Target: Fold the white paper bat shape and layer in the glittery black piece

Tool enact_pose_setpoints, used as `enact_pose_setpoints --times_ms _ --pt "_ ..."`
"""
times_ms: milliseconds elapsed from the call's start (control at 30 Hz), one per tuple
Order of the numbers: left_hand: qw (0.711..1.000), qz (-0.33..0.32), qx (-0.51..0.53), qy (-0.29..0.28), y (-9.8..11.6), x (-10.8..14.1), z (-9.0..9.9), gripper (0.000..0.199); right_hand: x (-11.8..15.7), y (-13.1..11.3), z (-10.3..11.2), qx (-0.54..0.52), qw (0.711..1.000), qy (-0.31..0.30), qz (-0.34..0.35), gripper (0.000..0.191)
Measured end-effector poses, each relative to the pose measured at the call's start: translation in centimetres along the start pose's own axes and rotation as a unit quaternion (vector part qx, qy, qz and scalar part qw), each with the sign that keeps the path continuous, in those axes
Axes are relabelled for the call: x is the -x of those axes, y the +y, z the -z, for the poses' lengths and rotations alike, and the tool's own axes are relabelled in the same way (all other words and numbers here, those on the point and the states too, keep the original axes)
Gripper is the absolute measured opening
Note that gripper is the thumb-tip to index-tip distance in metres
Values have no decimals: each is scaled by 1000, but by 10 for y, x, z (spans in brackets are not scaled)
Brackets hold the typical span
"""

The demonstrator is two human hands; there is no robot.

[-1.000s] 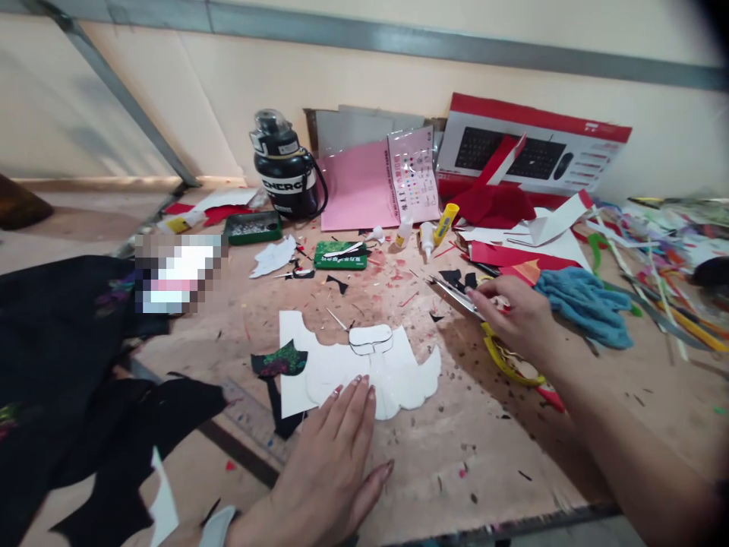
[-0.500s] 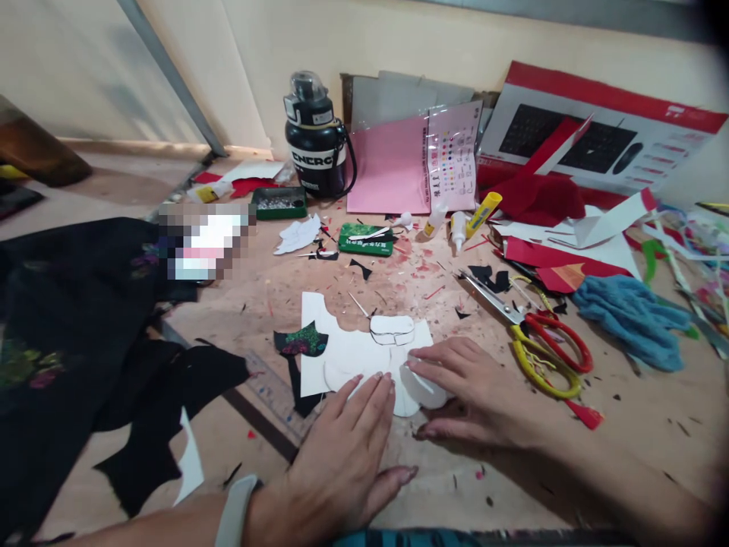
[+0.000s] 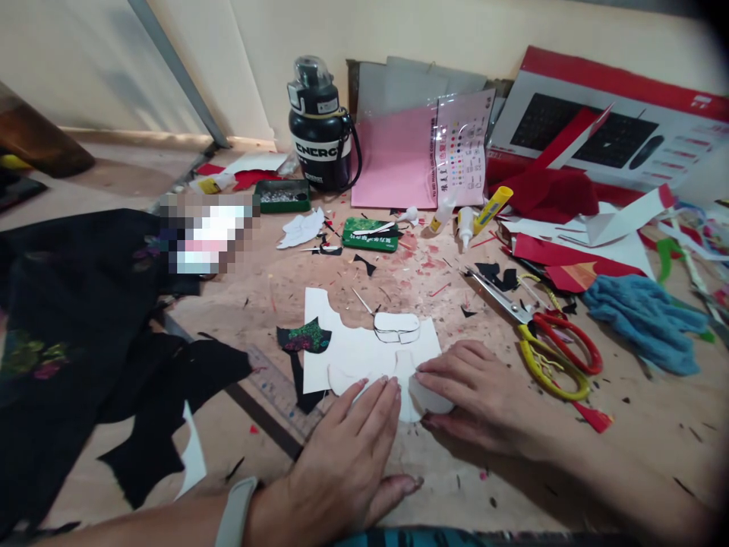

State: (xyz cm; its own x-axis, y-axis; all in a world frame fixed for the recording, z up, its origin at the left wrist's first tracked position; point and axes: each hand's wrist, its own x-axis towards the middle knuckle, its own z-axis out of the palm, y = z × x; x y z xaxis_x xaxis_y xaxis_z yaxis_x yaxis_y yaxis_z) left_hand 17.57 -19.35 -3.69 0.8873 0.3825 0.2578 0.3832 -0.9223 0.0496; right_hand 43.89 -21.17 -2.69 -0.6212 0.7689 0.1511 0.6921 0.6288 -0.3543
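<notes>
My left hand [image 3: 358, 425] lies flat, its fingers stretched over a curved white paper cutout [image 3: 342, 377] and pressing on it. My right hand [image 3: 472, 387] holds the right end of a rounded white paper piece [image 3: 411, 406], with fingertips on top and the thumb at the lower edge. Beneath these pieces is a larger white sheet [image 3: 353, 346] with a notched top edge. On that sheet sits a small white rounded piece [image 3: 397, 325] edged in black. A black fabric scrap [image 3: 304, 336] with green glitter overlaps the sheet's left side.
Scissors [image 3: 555, 353] with red and yellow handles lie right, near a blue cloth [image 3: 646, 319]. A clear ruler [image 3: 279, 387] and black fabric [image 3: 85, 342] are left. Behind stand a black bottle [image 3: 322, 137], a green tin lid [image 3: 371, 234], a glue bottle [image 3: 465, 224] and a keyboard box [image 3: 592, 129].
The whole view has shifted slightly. My right fingers have closed in on the white piece, and the gap to the thumb is smaller. My left hand keeps its place on the paper.
</notes>
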Motion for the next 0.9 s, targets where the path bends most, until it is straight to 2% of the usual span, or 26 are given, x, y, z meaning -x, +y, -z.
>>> enact_pose_setpoints --times_ms 400,467,567,633,733,900 --pt "1000 0 3 1 0 1 -1 61 -4 0 6 -41 999 12 -4 35" --pt "1000 -1 2 -13 0 1 -1 61 -5 4 4 -48 998 48 -8 36" --pt "999 -3 3 -35 -1 0 -2 63 -11 15 -3 -11 989 144 -28 33" --pt "999 3 4 -41 -1 -1 -2 64 -20 23 -7 13 985 168 -35 32" --pt "999 19 5 -43 -1 -4 -1 65 -36 32 -13 38 987 153 -41 34" --pt "999 11 4 -36 -3 -5 -1 62 -51 40 -23 60 994 78 -35 37"
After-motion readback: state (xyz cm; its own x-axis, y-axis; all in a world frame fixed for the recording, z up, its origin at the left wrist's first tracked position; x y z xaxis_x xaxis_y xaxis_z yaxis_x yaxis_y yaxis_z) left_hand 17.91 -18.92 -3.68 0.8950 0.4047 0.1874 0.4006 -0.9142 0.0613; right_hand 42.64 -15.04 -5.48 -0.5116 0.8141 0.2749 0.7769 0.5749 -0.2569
